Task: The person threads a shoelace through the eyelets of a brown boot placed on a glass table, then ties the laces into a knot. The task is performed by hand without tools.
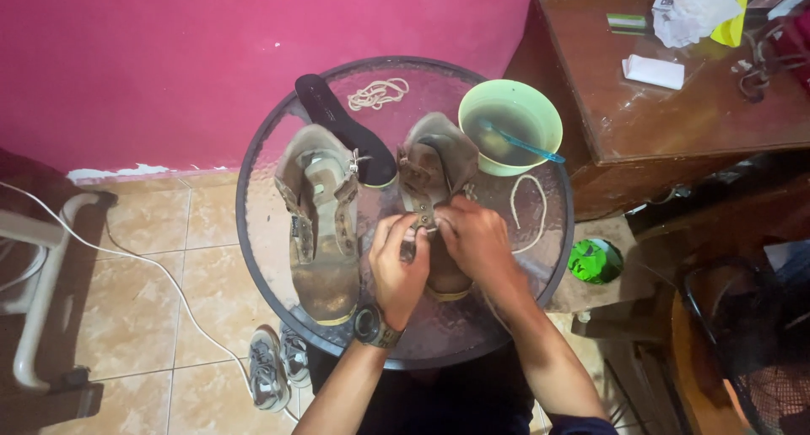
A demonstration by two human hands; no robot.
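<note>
**One head-worn view, looking steeply down**

We have a single camera, worn on the person's head, and no second view to share any part of the scene with it. We look almost straight down on a round glass table (253, 224), which fills the middle of the frame at close range, about arm's reach. Both forearms enter from the bottom edge, so we stand at the table's near side. The view faces a pink wall (169, 55) along the top. A tiled floor (169, 317) shows at the left, and a wooden desk (675, 123) reaches in from the upper right.
</note>
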